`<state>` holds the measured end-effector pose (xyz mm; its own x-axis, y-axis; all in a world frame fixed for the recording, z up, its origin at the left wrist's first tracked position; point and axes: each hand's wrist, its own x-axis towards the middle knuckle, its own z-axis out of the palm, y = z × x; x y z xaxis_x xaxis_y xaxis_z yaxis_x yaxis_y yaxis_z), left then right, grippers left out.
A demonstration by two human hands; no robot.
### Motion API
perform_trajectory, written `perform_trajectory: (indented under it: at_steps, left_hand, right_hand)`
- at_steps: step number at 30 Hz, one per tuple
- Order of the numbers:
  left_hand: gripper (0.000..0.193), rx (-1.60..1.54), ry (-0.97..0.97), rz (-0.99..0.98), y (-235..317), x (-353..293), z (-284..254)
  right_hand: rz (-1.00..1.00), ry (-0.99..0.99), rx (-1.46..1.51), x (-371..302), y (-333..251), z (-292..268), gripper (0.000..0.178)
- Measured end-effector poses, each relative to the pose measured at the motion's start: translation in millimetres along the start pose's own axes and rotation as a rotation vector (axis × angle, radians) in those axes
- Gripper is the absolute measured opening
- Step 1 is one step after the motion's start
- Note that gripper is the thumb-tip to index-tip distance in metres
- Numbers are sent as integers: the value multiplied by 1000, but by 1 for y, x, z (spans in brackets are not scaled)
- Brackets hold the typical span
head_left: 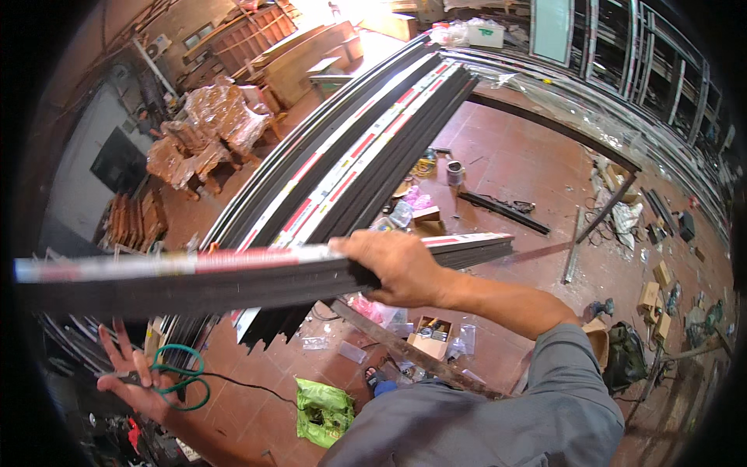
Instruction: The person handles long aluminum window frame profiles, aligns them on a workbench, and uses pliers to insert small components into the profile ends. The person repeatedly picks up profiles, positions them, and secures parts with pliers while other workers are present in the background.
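My right hand (397, 268) is wrapped round a long dark metal profile (171, 292), whose upper face carries white and red film. The profile lies across the view, from the far left edge to beyond my right wrist. Below its left part is my left hand (140, 381), some fingers stretched out. It holds green-handled scissors (204, 381) by the blade end, the loops sticking out toward the right. Just beyond the profile, a stack of similar dark profiles (366, 148) with the same film runs away to the back.
A dark frame bar (560, 128) spans the area at the right above the tiled floor. A green bag (319, 412), a small open box (430, 336) and scraps lie near my feet. Film-wrapped furniture (226, 121) stands at the left back; metal frames (654, 62) lean at the right back.
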<state>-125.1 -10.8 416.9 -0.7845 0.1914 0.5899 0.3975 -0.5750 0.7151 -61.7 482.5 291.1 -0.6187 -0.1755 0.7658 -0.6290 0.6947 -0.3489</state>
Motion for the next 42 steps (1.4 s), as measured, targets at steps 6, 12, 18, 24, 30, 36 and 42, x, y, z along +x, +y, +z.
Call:
perform_trajectory:
  at_steps: [6, 12, 18, 24, 30, 36, 42]
  left_hand:
    - [118, -70, 55, -132, -8, -29, -41]
    - [92, 37, 351, -214, -60, -94, -37]
    - [66, 123, 662, -395, -123, -167, -29]
    - [43, 65, 868, -542, -183, -249, -20]
    - [69, -469, 502, -554, -307, -335, -85]
    - [48, -508, 848, -761, -352, -279, 30]
    - [30, -305, 810, -1111, -370, -329, 2]
  right_hand:
    - [-131, -72, -211, -51, 29, 5, 67]
    - [-110, -182, -394, -86, 112, -19, 57]
    - [58, -289, -724, -112, 204, -60, 55]
    - [70, -403, -796, -101, 257, -48, 58]
    - [253, -332, -863, -107, 330, -32, 57]
    - [861, 92, -990, -167, 391, -9, 62]
    - [1658, 837, 1125, -222, 289, 95, 62]
